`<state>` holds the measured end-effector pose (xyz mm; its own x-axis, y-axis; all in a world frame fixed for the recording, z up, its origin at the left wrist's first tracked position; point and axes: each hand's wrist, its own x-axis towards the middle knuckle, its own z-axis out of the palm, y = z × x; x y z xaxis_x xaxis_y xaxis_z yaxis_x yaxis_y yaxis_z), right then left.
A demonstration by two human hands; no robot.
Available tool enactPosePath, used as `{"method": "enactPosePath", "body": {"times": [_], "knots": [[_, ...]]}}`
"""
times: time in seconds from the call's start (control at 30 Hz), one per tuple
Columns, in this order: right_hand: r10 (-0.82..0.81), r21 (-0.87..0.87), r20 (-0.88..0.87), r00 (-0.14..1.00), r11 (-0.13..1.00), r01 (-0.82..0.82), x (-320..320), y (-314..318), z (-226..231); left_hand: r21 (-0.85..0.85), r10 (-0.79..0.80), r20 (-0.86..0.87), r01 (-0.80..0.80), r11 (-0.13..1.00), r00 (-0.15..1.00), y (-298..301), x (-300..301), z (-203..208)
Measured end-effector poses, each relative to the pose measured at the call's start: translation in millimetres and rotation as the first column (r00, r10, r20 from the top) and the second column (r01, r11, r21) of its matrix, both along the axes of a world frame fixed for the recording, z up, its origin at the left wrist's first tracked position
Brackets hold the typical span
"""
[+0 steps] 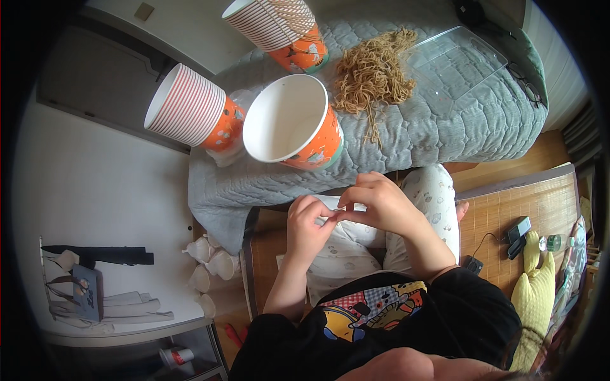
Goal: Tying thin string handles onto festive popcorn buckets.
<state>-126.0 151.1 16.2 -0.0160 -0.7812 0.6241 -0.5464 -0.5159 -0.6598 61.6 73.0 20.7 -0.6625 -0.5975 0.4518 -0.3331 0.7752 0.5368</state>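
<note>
My left hand (307,230) and my right hand (380,202) meet above my lap, both with fingers closed in a pinch. Something small and pale shows between the fingertips, too small to make out. Just beyond them, on the quilted cover (406,136), a single large orange paper bucket (321,143) tilts its white open mouth toward me. To its right lies a loose heap of tan cords (375,76). Several tan cords (293,19) also hang over a stack of orange paper buckets (298,54) at the back.
Another stack of paper buckets (190,105) leans at the left, partly in clear plastic. A clear plastic tray (457,63) and eyeglasses (532,92) lie at the right. White cups (222,263) stand low on the left. A yellow plush (534,298) lies on the right-hand mat (492,213).
</note>
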Motion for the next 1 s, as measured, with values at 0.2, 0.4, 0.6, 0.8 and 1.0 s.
{"method": "enactPosePath", "body": {"times": [0.2,0.4,0.6,0.8,1.0], "knots": [[-0.008,0.031,0.007,1.000,0.999,0.008,-0.4,0.5,-0.1,0.006,0.011,-0.004,-0.011,1.000,1.000,0.6,-1.0,-5.2],[-0.027,0.032,0.020,0.999,0.999,0.026,2.4,-1.4,0.0,-0.061,0.041,-0.014,-0.042,0.997,0.999,2.2,-2.0,-6.7],[-0.033,0.022,0.005,0.999,0.999,0.033,6.7,-6.0,-4.2,-0.181,0.042,-0.040,-0.048,0.982,0.998,-0.7,-0.8,-9.3],[-0.105,0.028,0.016,0.994,0.994,0.104,4.1,-8.2,2.8,-0.196,0.038,-0.074,-0.052,0.979,0.997,-6.7,-9.6,-2.0],[-0.341,0.009,-0.011,0.940,0.940,0.341,-9.8,4.0,22.6,0.038,-0.113,-0.216,0.124,0.992,0.970,-15.7,-46.0,4.7]]}}
